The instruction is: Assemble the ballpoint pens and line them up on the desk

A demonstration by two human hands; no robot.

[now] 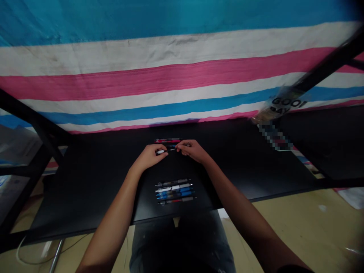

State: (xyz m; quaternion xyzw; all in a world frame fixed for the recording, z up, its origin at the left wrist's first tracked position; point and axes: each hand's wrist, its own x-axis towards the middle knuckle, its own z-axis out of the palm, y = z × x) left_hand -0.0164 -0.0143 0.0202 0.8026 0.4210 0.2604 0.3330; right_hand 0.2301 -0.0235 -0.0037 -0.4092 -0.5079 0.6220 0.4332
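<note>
The left hand (pixel 149 157) is closed in a pinch around a white pen (pixel 160 151), with the fingers curled over its barrel and the end of the pen sticking out toward the right hand. The right hand (pixel 191 150) is also closed, its fingertips (pixel 178 147) pinching a thin pale rod (pixel 173 149) that points back at the white pen. At this size, the rod looks like a pen refill, though the view is too small and dim to be sure. The two hands are close together, with only a narrow gap between them, above the far half of a black table (pixel 85 197). Just beyond them lies a small group of pens (pixel 167 141), side by side, with red and dark barrels showing and a bit of blue partly behind the hands. Nearer the person, a tidy row of about five pens (pixel 173 192) lies side by side, in grey, white, blue and dark barrels, tips to the right. A striped blue, white and pink cloth (pixel 170 76) hangs behind the table. A black bar (pixel 327 64) crosses the upper right, and a clear printed bag (pixel 281 104) sits near the far right corner of the table.
</note>
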